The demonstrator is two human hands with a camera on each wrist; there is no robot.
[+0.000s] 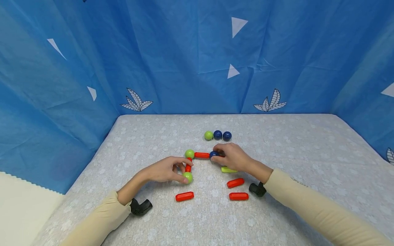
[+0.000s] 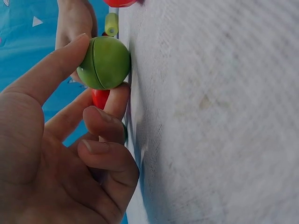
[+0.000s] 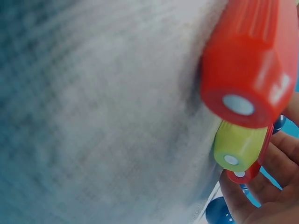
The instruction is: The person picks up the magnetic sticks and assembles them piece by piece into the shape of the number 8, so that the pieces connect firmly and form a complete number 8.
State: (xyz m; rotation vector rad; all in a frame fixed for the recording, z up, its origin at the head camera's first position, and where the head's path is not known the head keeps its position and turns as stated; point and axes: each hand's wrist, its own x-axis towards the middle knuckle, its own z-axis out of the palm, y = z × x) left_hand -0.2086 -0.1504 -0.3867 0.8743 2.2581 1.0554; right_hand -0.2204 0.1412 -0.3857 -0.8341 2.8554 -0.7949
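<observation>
My left hand [image 1: 167,169] pinches a green ball [image 1: 188,176], thumb on its near side, as the left wrist view also shows. From that ball a red magnetic rod [image 1: 188,167] runs away from me to a second green ball [image 1: 189,153], partly behind my fingers. Another red rod [image 1: 201,155] leads right from this corner ball to a dark blue ball [image 1: 213,154]. My right hand [image 1: 231,155] holds the blue ball between thumb and fingers, at the rod's right end. Together the pieces make an L shape lying on the cloth.
A yellow-green rod [image 1: 228,169] lies below my right hand, with two red rods, one [image 1: 235,182] behind the other [image 1: 238,196], nearer me. One more red rod [image 1: 184,196] is at front left. Behind sit a green ball [image 1: 208,135] and two blue balls [image 1: 217,134].
</observation>
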